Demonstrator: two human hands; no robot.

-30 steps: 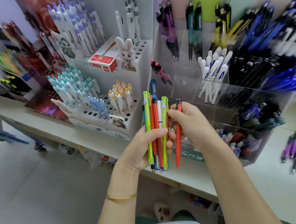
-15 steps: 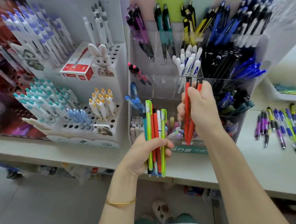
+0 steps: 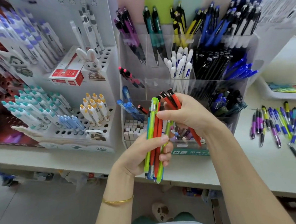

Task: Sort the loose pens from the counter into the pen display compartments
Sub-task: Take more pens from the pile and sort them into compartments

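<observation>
A: What is hidden or hard to make out?
B: The left hand wraps a bundle of pens, covering their middles; the blue ones at the back barely show. The right hand grips red pens, its palm hiding their barrels. The loose pens at the right are blurred.
A: Where is there room?
B: Bare counter lies between the clear display and the loose pens. Both hands hover near its front edge.
A: Which way do the pens point?
B: The bundle stands near upright, tips down. The red pens tilt, black tops up-left.
</observation>
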